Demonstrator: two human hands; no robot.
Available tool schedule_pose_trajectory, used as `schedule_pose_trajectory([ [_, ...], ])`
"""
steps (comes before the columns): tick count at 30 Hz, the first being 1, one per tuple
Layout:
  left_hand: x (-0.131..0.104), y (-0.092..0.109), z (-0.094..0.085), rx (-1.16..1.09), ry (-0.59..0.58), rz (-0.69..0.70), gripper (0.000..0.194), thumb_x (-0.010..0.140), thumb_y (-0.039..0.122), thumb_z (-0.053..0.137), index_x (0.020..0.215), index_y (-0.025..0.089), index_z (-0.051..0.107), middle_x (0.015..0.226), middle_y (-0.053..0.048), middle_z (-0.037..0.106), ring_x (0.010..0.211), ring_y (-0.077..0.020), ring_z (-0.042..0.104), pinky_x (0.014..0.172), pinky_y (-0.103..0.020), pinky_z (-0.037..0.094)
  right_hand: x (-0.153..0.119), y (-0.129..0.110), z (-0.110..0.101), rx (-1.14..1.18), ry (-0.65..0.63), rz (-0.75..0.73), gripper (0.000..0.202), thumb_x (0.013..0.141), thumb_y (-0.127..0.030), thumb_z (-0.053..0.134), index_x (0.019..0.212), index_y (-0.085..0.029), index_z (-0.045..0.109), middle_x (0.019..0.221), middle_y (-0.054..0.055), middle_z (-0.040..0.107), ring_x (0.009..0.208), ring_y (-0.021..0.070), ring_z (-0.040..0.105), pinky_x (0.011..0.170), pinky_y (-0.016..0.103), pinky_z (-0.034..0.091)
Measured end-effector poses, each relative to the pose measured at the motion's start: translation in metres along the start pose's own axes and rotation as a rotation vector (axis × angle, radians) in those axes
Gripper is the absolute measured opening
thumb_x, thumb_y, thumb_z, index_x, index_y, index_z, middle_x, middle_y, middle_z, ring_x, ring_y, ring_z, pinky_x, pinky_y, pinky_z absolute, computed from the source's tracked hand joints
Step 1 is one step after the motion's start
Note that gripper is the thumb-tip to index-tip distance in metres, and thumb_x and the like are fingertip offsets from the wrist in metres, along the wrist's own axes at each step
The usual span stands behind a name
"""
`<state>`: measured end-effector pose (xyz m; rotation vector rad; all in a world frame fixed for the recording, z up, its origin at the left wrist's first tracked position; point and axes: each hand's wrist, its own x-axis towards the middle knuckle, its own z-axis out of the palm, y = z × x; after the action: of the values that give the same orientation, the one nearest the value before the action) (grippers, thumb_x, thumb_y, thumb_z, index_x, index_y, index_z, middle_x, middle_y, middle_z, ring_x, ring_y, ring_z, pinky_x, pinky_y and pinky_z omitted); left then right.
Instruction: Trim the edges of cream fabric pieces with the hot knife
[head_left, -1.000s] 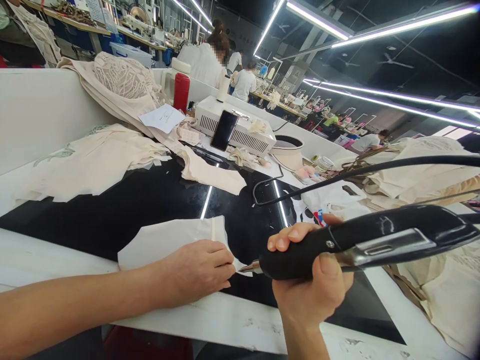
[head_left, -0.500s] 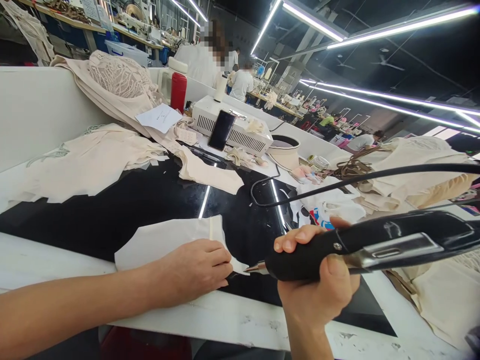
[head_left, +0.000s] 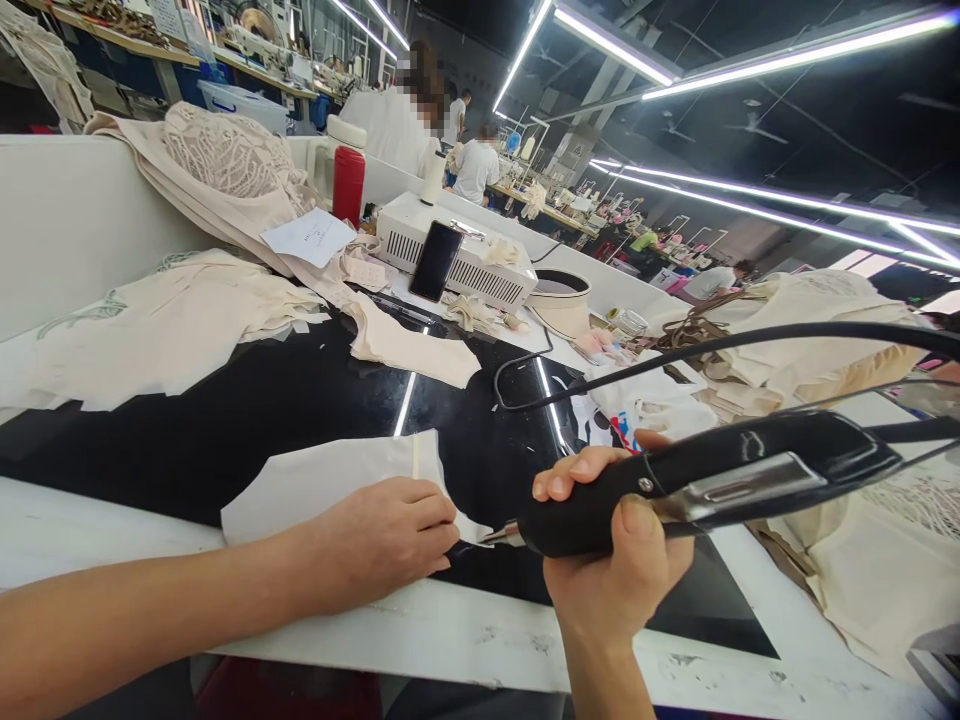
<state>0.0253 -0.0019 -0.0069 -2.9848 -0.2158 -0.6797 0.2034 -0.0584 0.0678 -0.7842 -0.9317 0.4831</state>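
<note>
head | left hand (head_left: 386,540) pressed flat, fingers spread, on white fabric piece (head_left: 330,480) lying on the black table (head_left: 247,420) | right hand (head_left: 622,570) clenched around black cutting tool (head_left: 705,480) (metal tip at fabric's edge)

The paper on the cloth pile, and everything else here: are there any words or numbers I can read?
No text here is readable.
Sheet of paper: faint print, too small to read.
Black tool in the right hand: a pale mark, too blurred.
Bag: coloured print, no clear letters.
</note>
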Motion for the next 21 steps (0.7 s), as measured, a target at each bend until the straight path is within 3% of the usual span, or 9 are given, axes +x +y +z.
schedule_pose_trajectory([
  [21, -0.0019, 0.0006, -0.0013, -0.011, -0.008, -0.017, 0.010, 0.103, 0.025, 0.065, 0.100, 0.015, 0.066, 0.095, -0.003, 0.065, 0.092, -0.0199, 0.062, 0.091, -0.034, 0.052, 0.0016, 0.0010, 0.0008, 0.015, 0.007, -0.014, 0.036, 0.082, -0.034, 0.079, 0.114, -0.025, 0.064, 0.076, -0.005, 0.068, 0.057, 0.0129, 0.061, 0.052, 0.028, 0.056],
])
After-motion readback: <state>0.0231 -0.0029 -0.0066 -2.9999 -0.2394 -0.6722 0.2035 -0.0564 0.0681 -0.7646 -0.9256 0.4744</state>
